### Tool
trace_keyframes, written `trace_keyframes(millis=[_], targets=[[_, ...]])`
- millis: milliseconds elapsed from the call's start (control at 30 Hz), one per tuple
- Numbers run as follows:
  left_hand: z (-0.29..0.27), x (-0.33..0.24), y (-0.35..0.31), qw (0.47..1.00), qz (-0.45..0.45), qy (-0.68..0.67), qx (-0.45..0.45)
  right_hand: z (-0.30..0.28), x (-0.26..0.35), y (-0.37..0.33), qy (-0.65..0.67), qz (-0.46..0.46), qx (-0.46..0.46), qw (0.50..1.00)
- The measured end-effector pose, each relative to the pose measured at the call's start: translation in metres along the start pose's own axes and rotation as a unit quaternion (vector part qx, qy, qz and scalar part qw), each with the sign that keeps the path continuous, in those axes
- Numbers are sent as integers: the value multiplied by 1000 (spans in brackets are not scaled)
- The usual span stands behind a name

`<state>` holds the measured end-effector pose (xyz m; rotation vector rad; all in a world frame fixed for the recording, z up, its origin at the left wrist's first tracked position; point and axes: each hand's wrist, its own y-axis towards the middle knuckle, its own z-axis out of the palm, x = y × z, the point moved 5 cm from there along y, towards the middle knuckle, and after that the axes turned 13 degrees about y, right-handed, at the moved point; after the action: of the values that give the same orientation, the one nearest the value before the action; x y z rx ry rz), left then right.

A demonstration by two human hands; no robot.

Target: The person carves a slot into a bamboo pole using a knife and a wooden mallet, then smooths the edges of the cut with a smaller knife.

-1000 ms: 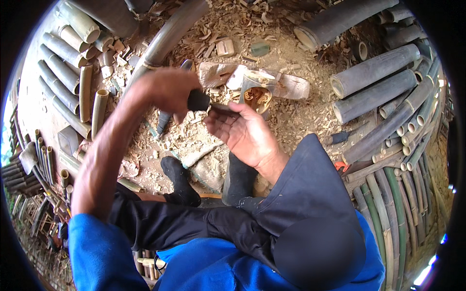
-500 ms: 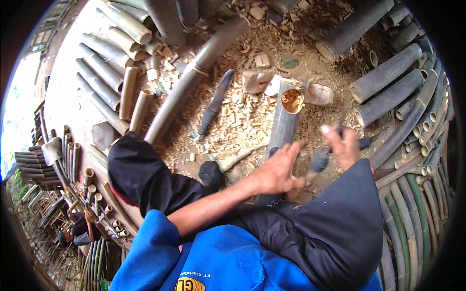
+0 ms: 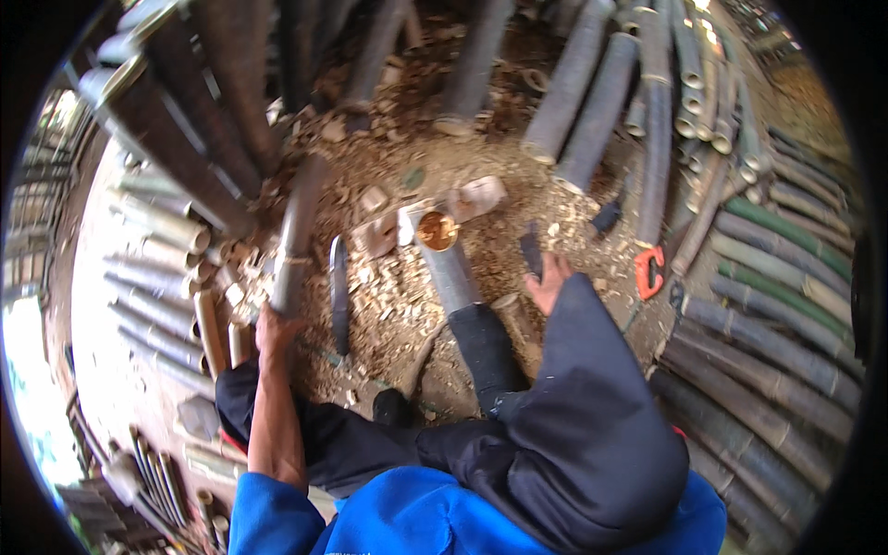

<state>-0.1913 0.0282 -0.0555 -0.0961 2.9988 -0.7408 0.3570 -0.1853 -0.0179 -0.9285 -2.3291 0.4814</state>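
Observation:
At the left, my left hand (image 3: 276,331) is closed round the near end of a long dark bamboo pole (image 3: 294,236). My right hand (image 3: 552,280) is beside my right knee with its fingers stretched out, partly hidden by the trouser leg. A dark handle-like piece (image 3: 531,252) is right by its fingers; whether they touch cannot be made out. A bamboo tube (image 3: 448,273) rests in front of my foot, its open mouth toward the far side and yellowish shavings inside. Between pole and tube lies a long knife (image 3: 339,291) with a dark handle.
Wood chips (image 3: 398,296) cover the ground around a pale wooden block (image 3: 379,236) under the tube. Thick bamboo sections (image 3: 573,102) lie at the far right, more poles (image 3: 777,305) at the right. An orange saw handle (image 3: 649,273) and a dark-handled tool (image 3: 606,217) lie there too.
My left hand has moved from beside the tube to the left and taken hold of the bamboo pole. The whole view has turned toward the right, bringing the orange handle into sight.

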Motion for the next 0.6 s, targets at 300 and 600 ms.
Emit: trace_keyframes(millis=[300,600], targets=[[1,-4,5,998,22,-53,-16,33,-29,-78,201,-122,-139,962],[-10,-11,-18,997,19,-79,-11,-17,-183,-90,234,12,-187,954]])
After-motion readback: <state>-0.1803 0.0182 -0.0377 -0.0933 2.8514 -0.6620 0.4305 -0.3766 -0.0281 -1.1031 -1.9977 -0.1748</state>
